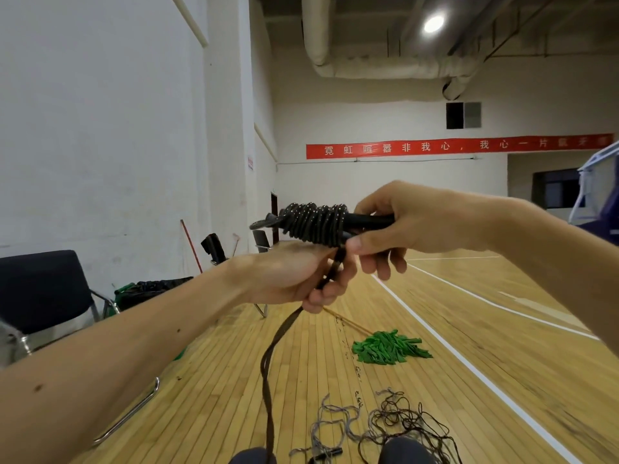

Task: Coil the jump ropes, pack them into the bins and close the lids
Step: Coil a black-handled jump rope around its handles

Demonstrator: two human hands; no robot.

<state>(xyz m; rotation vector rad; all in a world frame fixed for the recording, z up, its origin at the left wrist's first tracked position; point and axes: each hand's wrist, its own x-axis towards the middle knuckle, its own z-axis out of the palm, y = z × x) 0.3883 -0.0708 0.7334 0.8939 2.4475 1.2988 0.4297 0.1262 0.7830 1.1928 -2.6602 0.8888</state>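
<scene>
The black jump rope (315, 224) is partly wound in tight turns round its own black handles and is held in mid-air, well above the wooden floor (335, 363). Just right of the coil, the right hand (412, 226) keeps a closed grip on the handles. Just below the coil, the left hand (301, 279) pinches the loose tail, which trails down to the floor. Far below the coil lie a tangle of thin dark ropes (402, 420) and a green pile of strips (388, 349). If the left grip slackens, the turns may spring loose. The dragging tail could also snag that tangle.
</scene>
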